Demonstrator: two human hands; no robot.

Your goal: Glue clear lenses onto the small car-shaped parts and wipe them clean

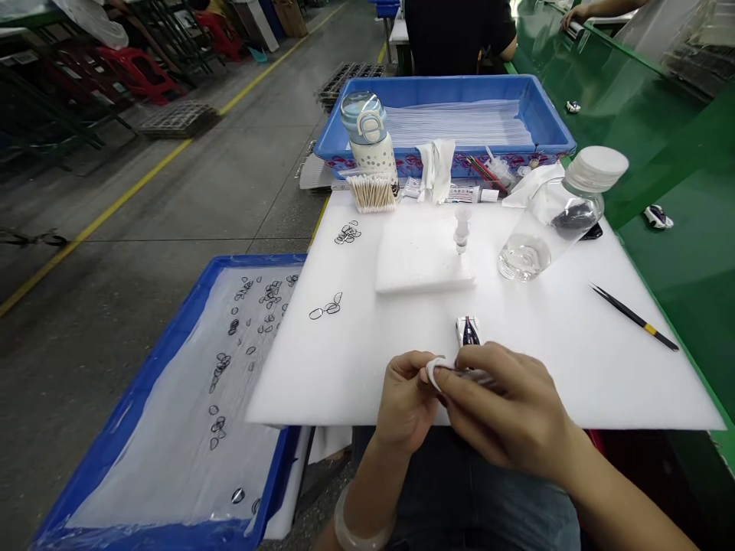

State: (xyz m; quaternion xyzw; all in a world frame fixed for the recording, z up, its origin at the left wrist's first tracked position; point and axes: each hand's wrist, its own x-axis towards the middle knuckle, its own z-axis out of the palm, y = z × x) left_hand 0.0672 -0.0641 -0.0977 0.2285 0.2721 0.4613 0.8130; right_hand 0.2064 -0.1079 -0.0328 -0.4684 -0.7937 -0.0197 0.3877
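Near the front edge of the white work surface, my left hand pinches one end of a small white cloth. My right hand closes on the same cloth from the right, its fingers wrapped over it. Whether anything lies inside the cloth is hidden by my fingers. Just beyond my fingertips sits a small white and black toy car. A white foam block lies farther back, with a small clear vial on it.
Tweezers and a clear bottle are on the right. Cotton swabs, a flask and a blue bin stand at the back. Black rings lie left, above a blue tray. A person sits beyond.
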